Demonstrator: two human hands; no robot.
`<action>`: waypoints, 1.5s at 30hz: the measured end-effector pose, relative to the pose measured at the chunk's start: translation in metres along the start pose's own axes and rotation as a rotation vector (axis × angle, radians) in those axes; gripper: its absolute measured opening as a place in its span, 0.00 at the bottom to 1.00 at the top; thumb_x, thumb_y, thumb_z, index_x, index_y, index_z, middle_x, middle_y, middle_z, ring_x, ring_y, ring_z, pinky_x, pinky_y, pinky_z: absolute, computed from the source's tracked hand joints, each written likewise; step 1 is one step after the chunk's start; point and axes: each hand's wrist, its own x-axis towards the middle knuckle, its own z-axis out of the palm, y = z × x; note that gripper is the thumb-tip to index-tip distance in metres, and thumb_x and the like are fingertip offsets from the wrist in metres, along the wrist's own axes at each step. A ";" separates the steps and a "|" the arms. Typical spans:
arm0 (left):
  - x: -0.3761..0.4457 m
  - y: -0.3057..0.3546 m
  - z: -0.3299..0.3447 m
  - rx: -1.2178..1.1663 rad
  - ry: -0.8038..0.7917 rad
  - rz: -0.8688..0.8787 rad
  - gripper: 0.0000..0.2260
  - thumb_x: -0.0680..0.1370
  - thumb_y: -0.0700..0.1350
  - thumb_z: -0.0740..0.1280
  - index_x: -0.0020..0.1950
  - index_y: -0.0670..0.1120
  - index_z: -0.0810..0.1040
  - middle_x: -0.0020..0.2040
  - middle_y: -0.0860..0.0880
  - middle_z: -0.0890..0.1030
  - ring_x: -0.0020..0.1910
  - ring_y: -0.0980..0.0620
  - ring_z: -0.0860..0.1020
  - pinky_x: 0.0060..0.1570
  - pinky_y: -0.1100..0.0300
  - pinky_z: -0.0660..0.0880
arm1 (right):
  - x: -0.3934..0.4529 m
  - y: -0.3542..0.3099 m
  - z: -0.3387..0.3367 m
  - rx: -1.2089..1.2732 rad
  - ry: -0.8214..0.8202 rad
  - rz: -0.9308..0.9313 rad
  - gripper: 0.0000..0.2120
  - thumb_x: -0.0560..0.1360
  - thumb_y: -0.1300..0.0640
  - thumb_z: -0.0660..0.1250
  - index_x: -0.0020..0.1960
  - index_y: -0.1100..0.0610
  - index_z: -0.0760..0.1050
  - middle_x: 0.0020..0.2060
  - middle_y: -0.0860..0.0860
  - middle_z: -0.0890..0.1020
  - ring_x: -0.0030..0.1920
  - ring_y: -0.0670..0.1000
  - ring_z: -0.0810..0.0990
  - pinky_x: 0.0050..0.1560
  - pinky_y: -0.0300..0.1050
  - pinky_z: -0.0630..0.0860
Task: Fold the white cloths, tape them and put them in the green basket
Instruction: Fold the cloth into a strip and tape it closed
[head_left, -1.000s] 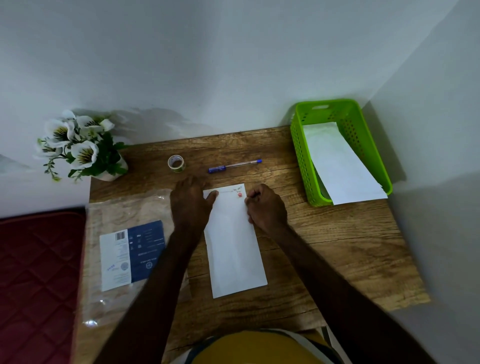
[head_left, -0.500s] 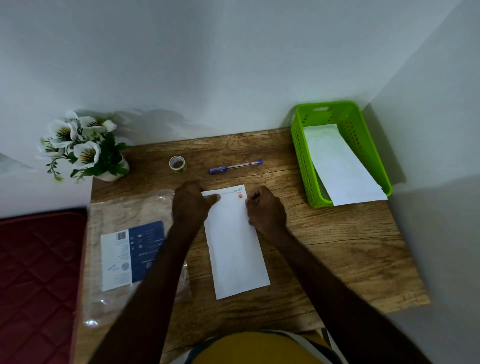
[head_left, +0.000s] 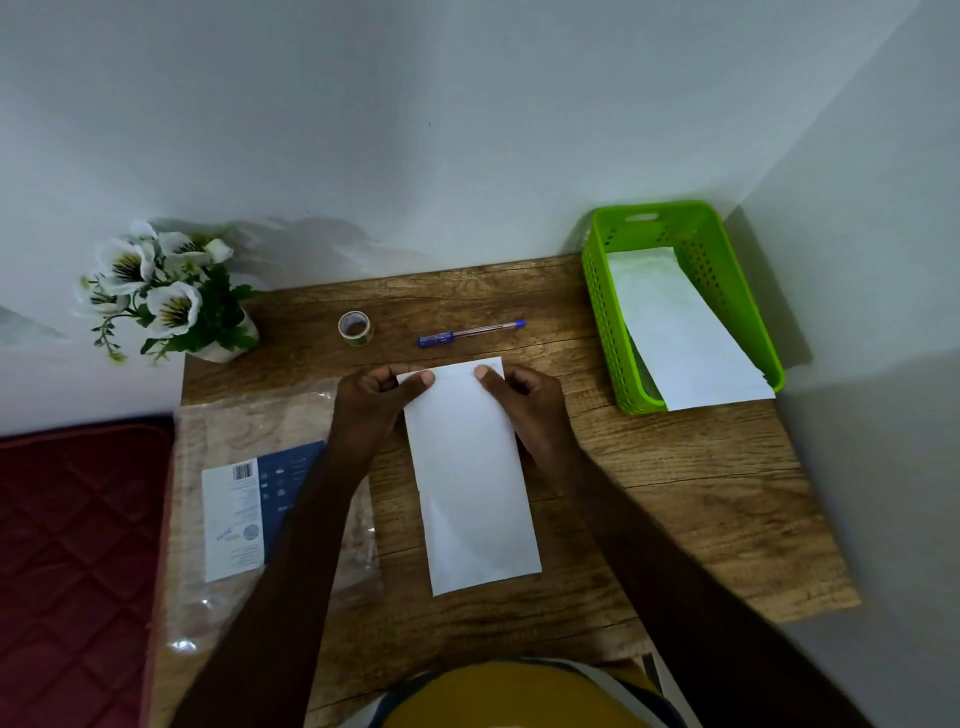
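Cloth (head_left: 470, 478), white and folded into a long strip, lies on the worktop (head_left: 701, 499) before the person. At its far end, the left hand (head_left: 376, 402) and right hand (head_left: 524, 402) each pinch a corner, thumb on top, fingers (head_left: 422, 379) curled beneath. Beyond lie a tape roll (head_left: 355, 328) and pen (head_left: 470, 333). Far right, the basket (head_left: 602, 312) holds another cloth (head_left: 675, 332), overhanging its near rim.
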 end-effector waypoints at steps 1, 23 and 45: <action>-0.001 0.000 0.001 -0.015 -0.001 -0.010 0.10 0.77 0.49 0.73 0.57 0.47 0.83 0.49 0.51 0.87 0.45 0.53 0.86 0.42 0.61 0.83 | 0.000 -0.001 0.001 0.017 -0.004 -0.003 0.11 0.78 0.48 0.72 0.50 0.56 0.85 0.43 0.49 0.88 0.43 0.51 0.87 0.48 0.54 0.84; -0.008 0.008 0.009 -0.180 0.124 -0.073 0.04 0.79 0.51 0.70 0.52 0.53 0.83 0.45 0.57 0.87 0.43 0.56 0.86 0.40 0.61 0.82 | -0.029 0.000 -0.011 0.134 -0.236 0.159 0.07 0.78 0.53 0.72 0.56 0.51 0.83 0.47 0.44 0.88 0.48 0.46 0.87 0.45 0.39 0.82; -0.005 0.019 0.008 -0.236 0.177 -0.102 0.11 0.82 0.56 0.66 0.55 0.52 0.84 0.50 0.52 0.87 0.50 0.50 0.86 0.57 0.46 0.81 | -0.094 0.010 -0.036 0.328 -0.168 0.288 0.11 0.77 0.61 0.72 0.60 0.57 0.83 0.53 0.54 0.88 0.53 0.57 0.87 0.51 0.50 0.83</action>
